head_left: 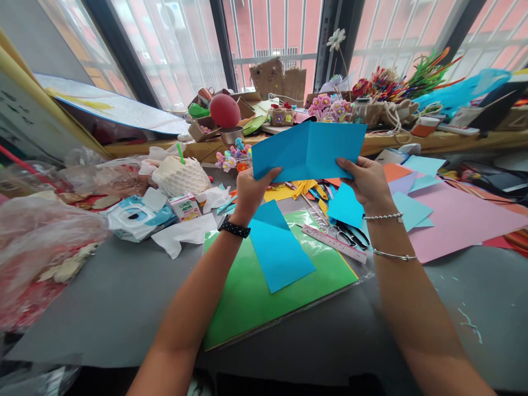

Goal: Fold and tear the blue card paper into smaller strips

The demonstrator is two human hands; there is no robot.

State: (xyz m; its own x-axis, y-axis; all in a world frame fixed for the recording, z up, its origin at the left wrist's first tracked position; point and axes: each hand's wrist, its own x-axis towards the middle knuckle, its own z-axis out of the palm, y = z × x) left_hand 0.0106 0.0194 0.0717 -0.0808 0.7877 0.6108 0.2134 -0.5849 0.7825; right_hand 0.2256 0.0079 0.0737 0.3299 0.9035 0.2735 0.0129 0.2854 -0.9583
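Observation:
Raised above the table is a blue sheet of paper with an upright crease near its middle. My left hand pinches its lower left corner between thumb and fingers. At its lower right edge, my right hand grips it the same way, thumb in front. Below lies a second blue paper strip, flat on a green pack of paper. A pink patterned ruler and black-handled scissors rest by the pack's right side, partly on it.
Coloured scraps lie behind the pack. To the right spreads a large pink sheet with light blue pieces. On the left are a wipes pack, a coconut with a green straw, and plastic bags. Crafts crowd the windowsill.

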